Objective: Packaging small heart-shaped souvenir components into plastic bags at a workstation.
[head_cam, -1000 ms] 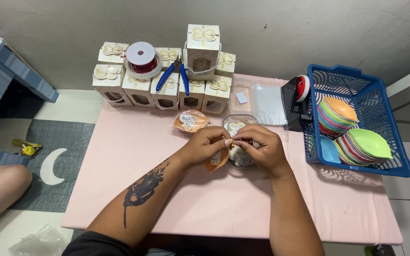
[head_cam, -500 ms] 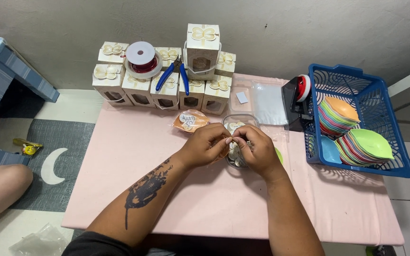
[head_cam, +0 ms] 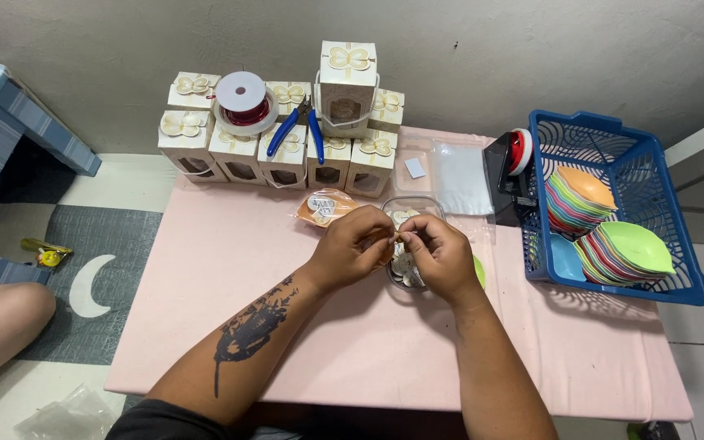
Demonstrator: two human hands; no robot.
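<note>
My left hand (head_cam: 352,248) and my right hand (head_cam: 440,254) meet over a small clear container (head_cam: 413,208) of round pale pieces on the pink table (head_cam: 230,285). The fingertips of both hands pinch a small item between them; it is too small to identify. An orange leaf-shaped dish (head_cam: 323,208) with round stickers lies just beyond my left hand. A green leaf-shaped dish (head_cam: 479,271) peeks out under my right hand.
Several cream gift boxes (head_cam: 287,151) with bow tops stand at the back, with a spool of red wire (head_cam: 242,102) and blue-handled pliers (head_cam: 297,124) on them. A blue basket (head_cam: 613,204) of coloured dishes sits right, beside a tape dispenser (head_cam: 511,175) and clear bags (head_cam: 459,175).
My hands have shifted slightly and drawn closer together over the clear container; the orange piece seen under my left hand a second ago is no longer visible.
</note>
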